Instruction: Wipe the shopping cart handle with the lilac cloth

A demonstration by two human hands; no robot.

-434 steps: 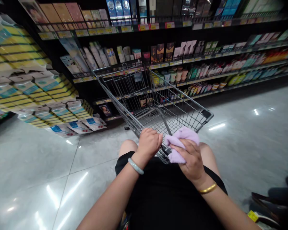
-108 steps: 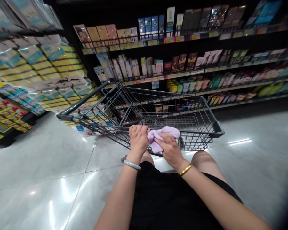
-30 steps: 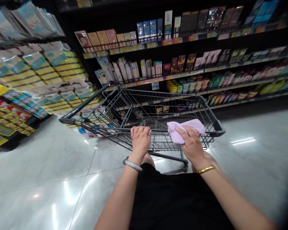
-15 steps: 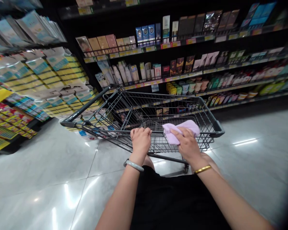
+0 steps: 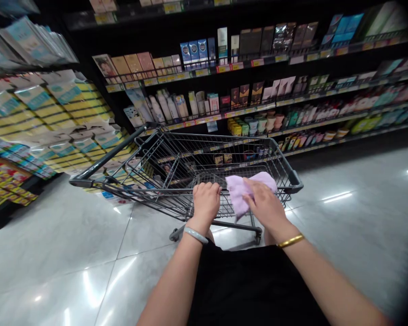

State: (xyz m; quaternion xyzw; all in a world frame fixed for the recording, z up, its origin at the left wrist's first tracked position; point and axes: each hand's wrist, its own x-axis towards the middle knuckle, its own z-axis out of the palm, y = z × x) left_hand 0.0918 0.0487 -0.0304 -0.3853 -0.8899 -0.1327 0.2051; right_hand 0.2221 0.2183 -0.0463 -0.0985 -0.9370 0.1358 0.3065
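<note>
A dark grey wire shopping cart (image 5: 177, 199) stands sideways in front of me, its push handle (image 5: 112, 154) to the left. My left hand (image 5: 206, 199) is closed over the cart's near top rail, a pale bangle on the wrist. To its right, my right hand (image 5: 263, 201) presses a light purple cloth (image 5: 237, 192) around the same rail, near the cart's right end. Part of the cloth hangs down on the near side of the rail. A gold bangle circles my right wrist. The cart's basket holds nothing that I can make out.
Behind the cart run dark store shelves (image 5: 204, 120) with boxes, bottles and tubs. Yellow-striped packs (image 5: 71, 102) hang at the left, above a rack of small colourful packets (image 5: 10, 181). The grey tiled floor (image 5: 64, 244) reflects ceiling lights.
In the view, the cart and shelves have shifted left. My left hand sits slightly farther right along the rail, closer to the cloth. The cloth's near part now hangs lower.
</note>
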